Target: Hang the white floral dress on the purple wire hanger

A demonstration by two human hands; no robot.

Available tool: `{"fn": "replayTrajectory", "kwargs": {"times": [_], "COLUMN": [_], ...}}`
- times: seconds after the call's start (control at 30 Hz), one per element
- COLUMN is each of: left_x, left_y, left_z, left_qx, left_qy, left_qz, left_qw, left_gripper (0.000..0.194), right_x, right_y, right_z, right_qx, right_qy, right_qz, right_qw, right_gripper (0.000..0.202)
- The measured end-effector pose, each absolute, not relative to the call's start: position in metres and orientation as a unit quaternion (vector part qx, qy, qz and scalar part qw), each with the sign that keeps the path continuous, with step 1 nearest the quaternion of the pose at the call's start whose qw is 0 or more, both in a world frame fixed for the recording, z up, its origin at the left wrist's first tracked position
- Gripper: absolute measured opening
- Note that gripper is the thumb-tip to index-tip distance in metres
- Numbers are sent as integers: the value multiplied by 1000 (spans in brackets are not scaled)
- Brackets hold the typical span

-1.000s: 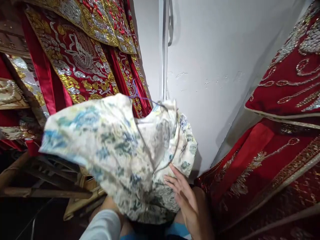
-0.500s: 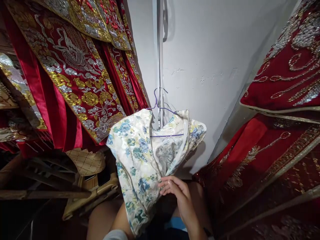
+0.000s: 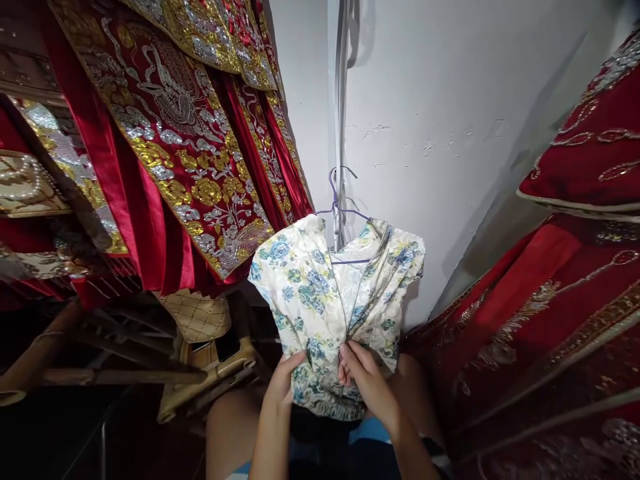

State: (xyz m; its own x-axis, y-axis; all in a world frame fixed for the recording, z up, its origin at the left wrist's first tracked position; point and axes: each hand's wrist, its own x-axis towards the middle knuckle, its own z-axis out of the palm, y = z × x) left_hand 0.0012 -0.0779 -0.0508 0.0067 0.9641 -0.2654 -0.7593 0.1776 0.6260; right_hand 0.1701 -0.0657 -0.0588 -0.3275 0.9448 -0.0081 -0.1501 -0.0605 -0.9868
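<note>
A white blouse (image 3: pixel 310 287) with blue, green and yellow flowers hangs on a purple wire hanger (image 3: pixel 336 204) in front of me. Its V-shaped front is overlapped, and its gathered hem lies over my lap. My left hand (image 3: pixel 286 377) grips the blouse's left side near the waist, thumb on the front and fingers hidden behind the cloth. At the bottom of the neckline, my right hand (image 3: pixel 359 373) pinches the front edge between thumb and curled fingers.
Red garments with gold and silver embroidery (image 3: pixel 200 167) hang at the left. More red beaded garments (image 3: pixel 535 280) fill the right side. A bamboo chair (image 3: pixel 210 387) stands at lower left; behind the hanger is a white wall (image 3: pixel 425 87).
My left hand has come out from inside the blouse and now holds its side. The right hand has closed on the front edge. The blouse hangs flatter, and the view has shifted.
</note>
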Motion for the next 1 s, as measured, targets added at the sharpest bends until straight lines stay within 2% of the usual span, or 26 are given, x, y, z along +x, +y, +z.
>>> {"fn": "replayTrajectory", "kwargs": {"times": [0.1,0.2,0.3,0.37,0.5,0.6,0.67,0.77,0.83,0.9,1.0], "left_x": [1,4,4,0,-6,1,13,35,49,60,71], "left_y": [-80,-81,-79,-73,-56,-52,-55,-66,-72,-76,-79], "left_z": [-53,-55,-57,-58,-65,-75,-80,-81,-80,-80,-82], "left_qx": [176,168,164,163,114,128,213,393,455,458,451], "left_qy": [361,389,410,433,517,539,539,503,477,483,504], "left_qz": [617,629,631,643,710,779,782,705,652,640,640], "left_qw": [677,652,638,610,464,294,230,311,375,384,364], "left_gripper": [79,82,76,64,38,33,30,28,34,39,28], "right_x": [165,164,166,168,177,183,184,178,174,172,173], "right_y": [-66,-62,-60,-61,-64,-64,-63,-63,-64,-66,-68], "right_z": [-63,-66,-63,-61,-62,-64,-62,-55,-51,-48,-48], "right_qx": [-379,-376,-390,-402,-415,-424,-428,-422,-416,-410,-405], "right_qy": [-552,-575,-564,-551,-545,-539,-531,-520,-510,-503,-498], "right_qz": [605,590,586,579,570,574,577,582,589,599,613], "right_qw": [430,424,432,448,454,447,450,461,468,468,461], "right_gripper": [45,41,38,37,38,36,35,35,36,38,41]}}
